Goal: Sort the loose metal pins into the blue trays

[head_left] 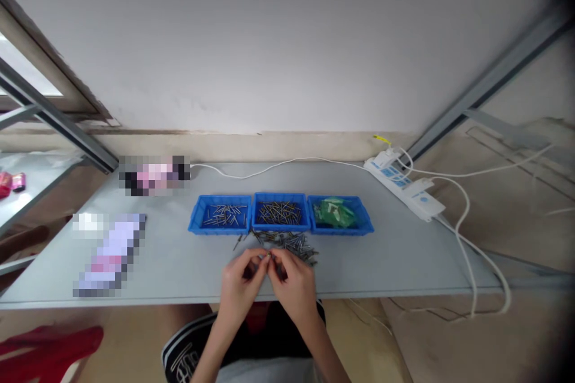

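Note:
My left hand (238,278) and my right hand (294,281) meet fingertip to fingertip above the front of the grey table (381,269). Both are closed in a pinch over a tiny piece, mostly hidden, with a yellow-green speck showing. Just beyond the fingers lies a loose pile of thin metal pins (294,243), too small to name exactly. Behind it stand three blue trays in a row. Silvery pins fill part of the left tray (194,222), darker brownish pins lie in the middle tray (281,229), and green plastic packets (335,213) are in the right tray (366,224).
At the back right lies a white power strip (420,200) with plugs and trailing white cables (462,215). Two blurred-out items, one pink and black (155,176), one lilac (114,251), are on the left. Metal frame posts (449,108) flank the table, and a wall rises behind.

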Demonstrator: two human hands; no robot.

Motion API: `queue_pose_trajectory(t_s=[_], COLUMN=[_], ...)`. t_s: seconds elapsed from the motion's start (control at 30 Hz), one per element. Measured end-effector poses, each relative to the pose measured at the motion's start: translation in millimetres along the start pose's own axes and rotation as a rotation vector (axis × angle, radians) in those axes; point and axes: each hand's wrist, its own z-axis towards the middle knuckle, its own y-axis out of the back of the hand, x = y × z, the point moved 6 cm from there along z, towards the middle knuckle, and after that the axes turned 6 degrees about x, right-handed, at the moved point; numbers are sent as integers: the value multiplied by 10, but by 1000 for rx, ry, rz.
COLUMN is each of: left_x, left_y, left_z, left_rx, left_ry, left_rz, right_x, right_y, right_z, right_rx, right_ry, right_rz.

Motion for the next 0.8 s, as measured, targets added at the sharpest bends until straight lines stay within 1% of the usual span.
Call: queue_pose_trajectory(t_s=[0.47,0.8], left_x=[-6,-36], left_y=[-8,45], left_z=[-18,-26], left_rx=[39,-22], left_ry=[40,34], left_rz=[-9,9], right_x=[-18,-19], right_y=[13,0], right_z=[15,-10], right_rx=[24,31], right_ry=[-50,-32], right_rz=[57,101])
